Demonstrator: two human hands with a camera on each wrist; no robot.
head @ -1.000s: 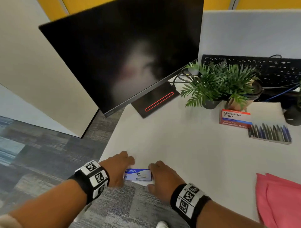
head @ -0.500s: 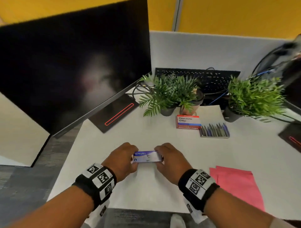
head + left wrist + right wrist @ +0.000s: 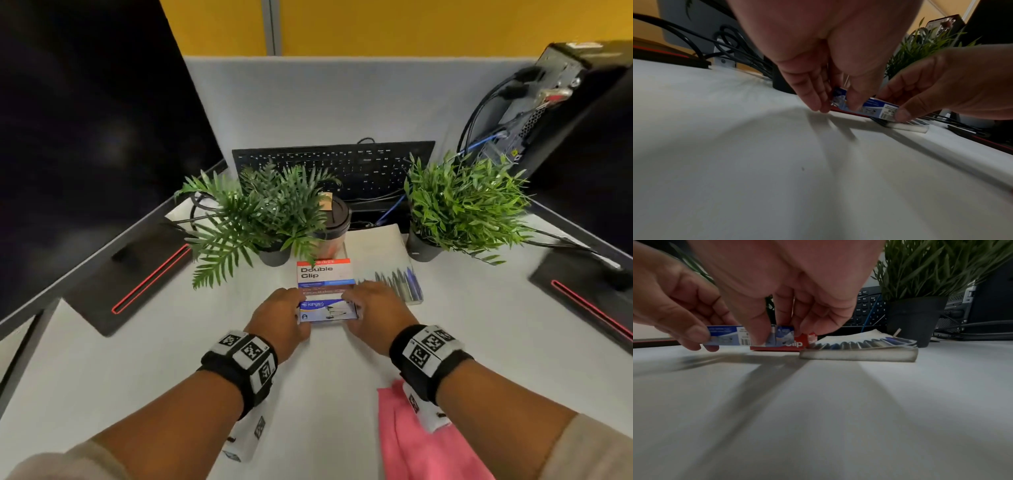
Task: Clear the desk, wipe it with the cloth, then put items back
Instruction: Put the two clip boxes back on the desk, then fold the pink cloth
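The counter (image 3: 342, 394) carries two monitors (image 3: 85, 137), out to either side of the fingers, likely pushed back to leave wiping room. Beyond the fingers a keyboard (image 3: 342, 164) leans at the partition, seemingly stood up to free the surface. Two plants (image 3: 267, 212) stand in front of it, with a lidded cup (image 3: 337, 214) between them. The pink cloth (image 3: 421, 442) lies under the right wrist, near at hand and set down, so I judge wiping is done and things are going back.

Just past the fingertips lies the red clip box (image 3: 323, 274), and beside the right fingers a clear case of pens (image 3: 397, 284).

The left hand (image 3: 281, 318) and right hand (image 3: 375, 315) each pinch one end of the small blue box (image 3: 328, 310), thumb in front, fingers (image 3: 812, 97) behind, narrow on it. It hangs between them just off the counter, overlapping the clip box's near edge. Two hands probably serve to square it against the clip box.

The wrist views are motion-blurred. The blue box's print is mostly unreadable, and whether it touches the clip box I cannot tell. The cup's base hides behind leaves.
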